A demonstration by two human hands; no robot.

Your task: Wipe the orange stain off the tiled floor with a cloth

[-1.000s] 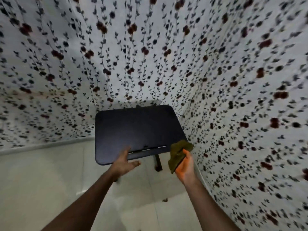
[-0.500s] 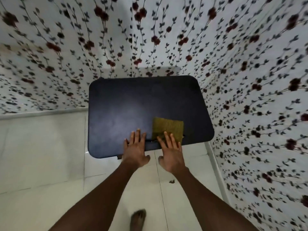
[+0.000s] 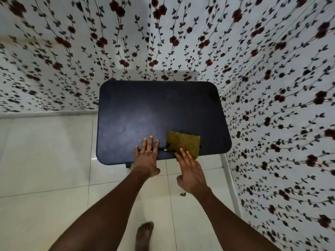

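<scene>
Cloth: the olive cloth lies flat at the near edge of the dark table, toward its near right corner, parked rather than in use.
Right hand: the right hand is flat, its straight fingertips resting on the cloth's near edge and gripping nothing; probably just pinning it down.
Left hand: the left hand is spread flat on the near edge beside the cloth, holding nothing, likely steadying the table.
Stain: a small dark spot marks the tiled floor just below the right wrist; I can't tell its colour.
Progress: the wiping seems not yet begun.
Foot: a bare foot stands on the tiles.
</scene>
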